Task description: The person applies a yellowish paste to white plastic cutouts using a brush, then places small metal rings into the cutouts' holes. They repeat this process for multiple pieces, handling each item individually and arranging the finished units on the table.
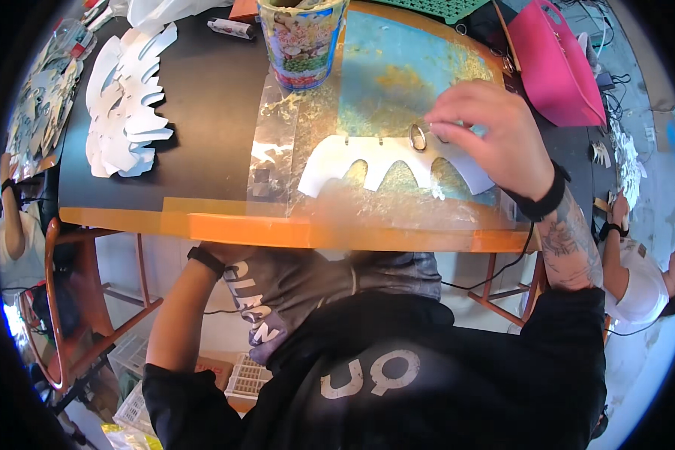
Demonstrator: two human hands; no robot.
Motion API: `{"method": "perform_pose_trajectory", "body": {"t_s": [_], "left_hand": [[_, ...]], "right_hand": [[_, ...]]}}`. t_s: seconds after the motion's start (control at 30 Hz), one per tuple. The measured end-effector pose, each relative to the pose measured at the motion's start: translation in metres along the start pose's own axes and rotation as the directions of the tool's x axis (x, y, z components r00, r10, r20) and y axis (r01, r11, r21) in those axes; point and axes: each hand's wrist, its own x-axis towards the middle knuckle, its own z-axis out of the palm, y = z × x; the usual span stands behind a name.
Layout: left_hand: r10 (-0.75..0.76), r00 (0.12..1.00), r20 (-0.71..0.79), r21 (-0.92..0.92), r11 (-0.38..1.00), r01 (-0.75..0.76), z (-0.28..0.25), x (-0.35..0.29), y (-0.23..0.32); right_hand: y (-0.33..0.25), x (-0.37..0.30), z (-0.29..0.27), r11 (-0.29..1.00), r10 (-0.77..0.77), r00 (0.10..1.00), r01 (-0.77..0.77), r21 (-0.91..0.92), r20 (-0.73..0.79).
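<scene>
My right hand (491,124) is over the right part of a white cut piece (330,159), with its thumb and forefinger curled together in a pinch. At the fingertips is a small oval metal ring (418,137); part of it may be hidden by the fingers. The white piece lies flat on a glue-smeared plastic sheet, its near edge cut into rounded arches and pointed tabs. Two small dark marks show on its far edge. My left hand (236,252) is low at the table's front edge, near my lap, and its fingers are hidden.
A patterned bucket (300,45) with yellowish residue stands at the back. Stacked white cut pieces (131,105) lie at left. A pink bag (555,64) and a green basket (435,9) are at back right. People sit on both sides. The table's front edge (315,232) is orange.
</scene>
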Motion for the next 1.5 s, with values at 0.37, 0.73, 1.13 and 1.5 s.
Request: {"method": "perform_pose_trajectory", "body": {"t_s": [0.37, 0.73, 1.13, 1.5], "left_hand": [[-0.097, 0.981, 0.17, -0.058, 0.992, 0.108, -0.011, 0.001, 0.006], [-0.032, 0.977, 0.21, -0.325, 0.94, 0.101, 0.006, 0.008, 0.0], [0.044, 0.988, 0.146, -0.314, 0.95, 0.004, -0.003, 0.024, 0.002], [0.078, 0.992, 0.103, -0.267, 0.962, -0.048, -0.007, 0.036, -0.015]], "right_hand": [[-0.025, -0.035, 0.001, 0.918, -0.113, 0.972, 0.182, -0.353, 0.207], [-0.025, -0.032, 0.001, 0.925, -0.126, 0.968, 0.194, -0.325, 0.218], [0.027, 0.091, -0.114, 0.938, -0.143, 0.975, 0.079, -0.338, -0.169], [0.132, 0.233, -0.079, 0.876, 0.246, 0.928, -0.089, -0.473, 0.279]]}}
